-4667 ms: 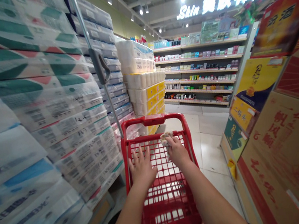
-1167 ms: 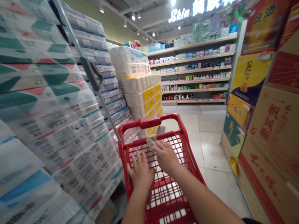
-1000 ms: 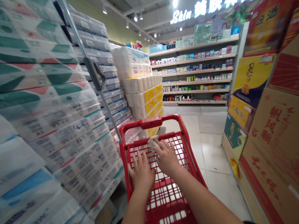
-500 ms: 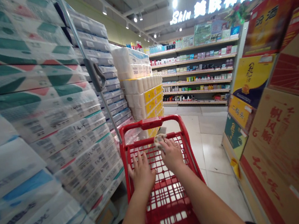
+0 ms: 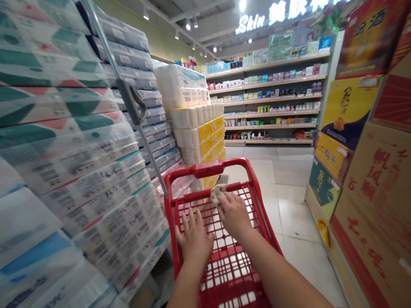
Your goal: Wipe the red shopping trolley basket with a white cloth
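Head view: cloth (image 5: pixel 218 191) at 11 o'clock from right hand (image 5: pixel 235 216), 1 o'clock from left hand (image 5: pixel 195 243); right nearer, touching. Right fingers clamped on cloth, which is crumpled, long axis unclear. Cloth by crossbar (image 5: pixel 192 196) of red cart (image 5: pixel 230 164). Left fingers spread apart over cart; cannot tell if touching.

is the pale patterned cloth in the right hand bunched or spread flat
Bunched: the pale patterned cloth looks crumpled under the right hand.
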Motion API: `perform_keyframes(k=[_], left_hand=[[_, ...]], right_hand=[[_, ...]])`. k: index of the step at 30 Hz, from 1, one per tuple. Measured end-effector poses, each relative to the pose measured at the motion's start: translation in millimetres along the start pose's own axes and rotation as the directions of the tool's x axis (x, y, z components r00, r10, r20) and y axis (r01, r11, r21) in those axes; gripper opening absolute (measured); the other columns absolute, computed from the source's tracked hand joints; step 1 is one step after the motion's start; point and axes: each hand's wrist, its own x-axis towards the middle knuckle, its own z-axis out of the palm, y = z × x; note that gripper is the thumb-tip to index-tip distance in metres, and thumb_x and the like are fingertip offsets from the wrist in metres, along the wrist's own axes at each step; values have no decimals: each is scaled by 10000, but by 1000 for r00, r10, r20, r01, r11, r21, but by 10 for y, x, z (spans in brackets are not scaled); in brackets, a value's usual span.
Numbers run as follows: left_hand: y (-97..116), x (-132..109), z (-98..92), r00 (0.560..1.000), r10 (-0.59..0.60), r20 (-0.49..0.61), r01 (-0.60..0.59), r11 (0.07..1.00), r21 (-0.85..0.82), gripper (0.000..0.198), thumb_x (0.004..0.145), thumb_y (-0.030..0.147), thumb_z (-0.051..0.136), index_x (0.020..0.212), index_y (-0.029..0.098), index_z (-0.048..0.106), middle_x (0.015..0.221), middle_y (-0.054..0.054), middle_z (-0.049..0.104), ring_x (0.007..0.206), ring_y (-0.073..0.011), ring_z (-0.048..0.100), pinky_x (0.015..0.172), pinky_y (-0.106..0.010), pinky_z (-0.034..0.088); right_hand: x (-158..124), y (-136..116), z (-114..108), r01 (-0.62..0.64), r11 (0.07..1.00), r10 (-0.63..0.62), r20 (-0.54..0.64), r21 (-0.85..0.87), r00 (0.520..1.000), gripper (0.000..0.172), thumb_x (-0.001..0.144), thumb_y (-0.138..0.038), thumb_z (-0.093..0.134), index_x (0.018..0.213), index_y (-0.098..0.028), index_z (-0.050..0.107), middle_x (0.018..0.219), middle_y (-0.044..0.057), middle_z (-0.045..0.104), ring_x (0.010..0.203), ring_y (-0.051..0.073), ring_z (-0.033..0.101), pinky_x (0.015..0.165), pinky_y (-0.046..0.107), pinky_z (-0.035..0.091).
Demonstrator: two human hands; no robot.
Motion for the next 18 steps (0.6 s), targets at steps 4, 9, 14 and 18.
perform_keyframes(k=[4,9,14,18], left_hand=[[-1,-4,-17,1000,-3,5,3,1000,-1,757,766,280,546,1475,188,298,1591,-96,152,1457,-302,124,1148,-553,117],[-6,-8,-20,1000,1,8,-1,1000,-14,779,754,302,565,1476,191,294,1591,-98,153,1459,-305,110,1154,-542,102],[3,-4,-25,1000,0,9,0,1000,-1,769,762,293,555,1477,189,291,1591,-101,153,1458,-303,114,1150,-545,113],[-1,-1,-21,1000,-9,8,9,1000,-7,781,753,289,554,1480,191,285,1594,-88,140,1454,-308,129,1148,-551,115]], right_hand=[[-11,-29,1,158,986,-162,76,47,984,295,870,-220,557,1154,-254,626,1339,85,529,1221,276,451,1013,448,370],[18,83,-5,-153,987,148,-103,-49,984,391,874,-197,524,1261,-223,569,1366,127,501,1273,339,384,1039,557,290],[-23,1,68,46,999,-46,30,-15,998,431,844,-146,523,1268,-211,562,1393,114,475,1269,291,398,1046,459,322],[0,37,-20,16,998,-13,58,-53,998,415,844,-84,470,1194,-258,609,1294,70,555,1143,247,481,969,401,382]])
